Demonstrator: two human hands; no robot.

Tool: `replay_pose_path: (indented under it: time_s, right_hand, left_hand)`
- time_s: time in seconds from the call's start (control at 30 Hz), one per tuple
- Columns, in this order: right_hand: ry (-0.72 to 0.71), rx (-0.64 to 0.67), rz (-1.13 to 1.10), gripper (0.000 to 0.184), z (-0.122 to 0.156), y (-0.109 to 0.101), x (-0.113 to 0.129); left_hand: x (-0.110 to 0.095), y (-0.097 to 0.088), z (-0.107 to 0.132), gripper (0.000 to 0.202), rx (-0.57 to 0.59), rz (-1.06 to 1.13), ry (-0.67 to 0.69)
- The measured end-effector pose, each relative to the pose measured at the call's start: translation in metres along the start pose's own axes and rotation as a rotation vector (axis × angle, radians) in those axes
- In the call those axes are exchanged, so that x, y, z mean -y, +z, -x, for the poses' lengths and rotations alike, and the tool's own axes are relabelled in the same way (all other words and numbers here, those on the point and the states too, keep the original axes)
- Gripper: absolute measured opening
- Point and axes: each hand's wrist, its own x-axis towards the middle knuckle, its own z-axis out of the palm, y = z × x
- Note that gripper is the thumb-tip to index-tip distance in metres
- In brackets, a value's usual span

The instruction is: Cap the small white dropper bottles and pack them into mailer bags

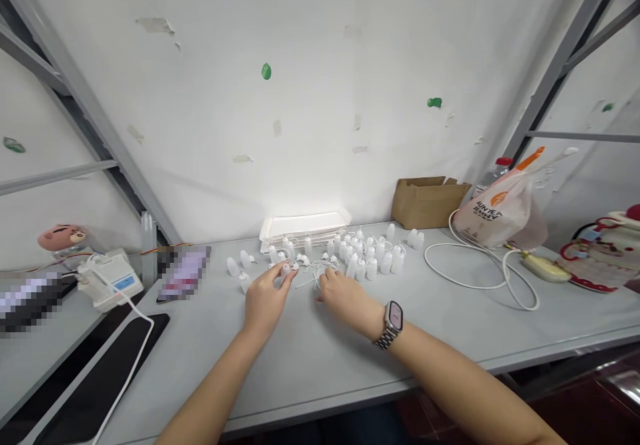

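Between the thumb and fingers of my left hand (265,300) is a small white plastic bottle (285,270), held upright. My right hand (345,298), with a watch on its wrist, has its fingers curled down at a loose pile of thin white tubes (316,266); its fingertips are hidden, so what they pinch cannot be made out. Many more small white bottles (371,269) stand grouped just beyond and right of my right hand. A few others (233,266) are scattered to the left of my left hand.
White trays (306,226) are stacked against the wall. Behind the bottles on the right is a cardboard box (425,203), then a plastic bag (495,211) and a looped white cable (453,285). On the left lie a phone (184,273), a white power adapter (111,278) and a black mat (100,378).
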Motion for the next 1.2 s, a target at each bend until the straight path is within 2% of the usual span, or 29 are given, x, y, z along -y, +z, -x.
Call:
replay_pose_path:
  time_s: [0.1, 0.23, 0.37, 0.47, 0.57, 0.67, 0.73, 0.83, 1.0, 1.2]
  right_hand:
    - [-0.052, 0.075, -0.157, 0.019, -0.001, -0.003, -0.011]
    - [-0.028, 0.130, -0.371, 0.014, -0.009, -0.002, -0.025]
    - [0.033, 0.114, -0.553, 0.007, -0.016, 0.005, -0.030]
    - [0.067, 0.083, -0.657, 0.008, -0.018, 0.010, -0.029]
    - [0.102, 0.016, -0.830, 0.011, -0.021, 0.013, -0.028]
    - [0.127, -0.115, -1.116, 0.016, -0.026, 0.011, -0.028]
    - [0.120, -0.191, -1.325, 0.024, -0.028, 0.006, -0.027]
    - [0.112, -0.273, -1.529, 0.034, -0.027, -0.005, -0.025]
    - [0.113, -0.261, -1.604, 0.027, -0.022, -0.016, -0.018]
    - [0.120, -0.185, -1.652, 0.024, -0.023, -0.007, -0.011]
  left_hand:
    - [-0.001, 0.001, 0.001, 0.029, 0.012, -0.010, 0.015]
    - [-0.001, 0.000, 0.002, 0.030, 0.045, -0.020, 0.025]
    - [0.000, -0.001, 0.002, 0.029, 0.066, -0.022, 0.022]
    - [0.000, -0.001, 0.002, 0.029, 0.086, -0.015, 0.005]
    - [0.000, -0.002, 0.001, 0.031, 0.123, 0.040, 0.007]
    - [-0.001, 0.000, 0.001, 0.033, 0.158, 0.121, 0.064]
    - [0.000, 0.002, 0.001, 0.035, 0.178, 0.160, 0.088]
    - [-0.001, 0.005, 0.001, 0.043, 0.222, 0.228, 0.044]
    - [-0.007, 0.006, 0.006, 0.060, 0.327, 0.350, -0.035]
    - [-0.009, 0.007, 0.009, 0.064, 0.376, 0.451, -0.069]
